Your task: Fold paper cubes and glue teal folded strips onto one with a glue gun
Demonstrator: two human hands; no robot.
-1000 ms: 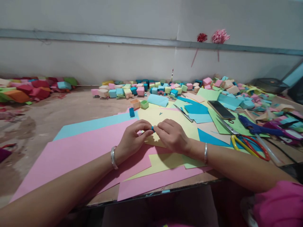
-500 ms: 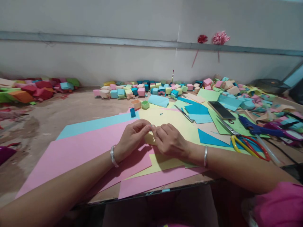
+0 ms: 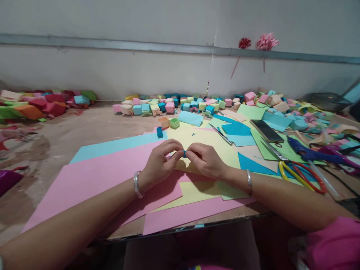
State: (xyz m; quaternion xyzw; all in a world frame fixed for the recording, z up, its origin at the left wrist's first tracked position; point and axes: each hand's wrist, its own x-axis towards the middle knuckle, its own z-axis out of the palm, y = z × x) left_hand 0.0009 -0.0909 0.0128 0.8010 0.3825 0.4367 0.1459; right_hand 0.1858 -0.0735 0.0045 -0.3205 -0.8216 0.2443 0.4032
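Head view, from the far left: a purple object (image 3: 9, 182) with a red loop lies at the edge of the desk (image 3: 98, 125), and behind it sits a heap of red, orange and green paper boxes (image 3: 47, 103). Next comes a large pink sheet (image 3: 98, 187) with a light blue sheet (image 3: 107, 147) showing along its far edge. The left hand (image 3: 161, 163), a silver bracelet (image 3: 137, 184) at its wrist, is above the pink sheet. Beyond it lie a ridged blue strip (image 3: 159, 132), an open peach box (image 3: 163, 122) and an open green box (image 3: 174, 123), with a row of small paper boxes (image 3: 170, 107) near the wall.

At the middle, a small blue piece (image 3: 185, 153) is held over the papers, pinched between the left thumb and fingers on one side and gripped by the fingertips of the right hand (image 3: 206, 161) on the other. A tiny blue scrap (image 3: 193, 134) lies just past it on a yellow sheet (image 3: 219, 144). Farther right are a slim metal tool (image 3: 222, 135), a phone (image 3: 267, 131), scissors (image 3: 302, 176) with yellow and red handles, and a blue glue gun (image 3: 309, 150).
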